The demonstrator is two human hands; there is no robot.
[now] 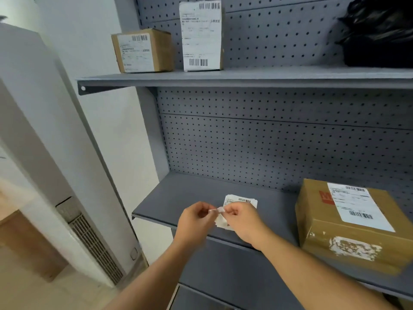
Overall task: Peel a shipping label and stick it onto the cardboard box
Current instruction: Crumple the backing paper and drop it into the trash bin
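- Both hands are up over the front edge of the lower grey shelf (pixel 178 198), working on a white shipping label (pixel 221 221).
- The left hand (pixel 194 220) has thumb and forefinger pinched narrow on a small curled corner of the label, right at the top between the two hands.
- The right hand (pixel 241 220) is also closed down tight, fingertips gripping the same sheet from the other side, so the fingers of the two hands nearly touch.
- Most of the label hangs below the pinch, in the gap between the hands; its long axis looks roughly up-and-down, but can't really tell since the right hand covers a lot of it.
- Just behind the hands, a stack of labels (pixel 242 200) lies flat on the shelf, barcode end toward the pegboard back panel (pixel 268 148).
- The cardboard box (pixel 348 238) sits to the right on the same shelf, well apart from the hands, with one label on top and torn white residue on its front face.
- Upper shelf (pixel 245 77): a small labelled box (pixel 143 50), a tall labelled box (pixel 202 35), and a black bag (pixel 377 34).
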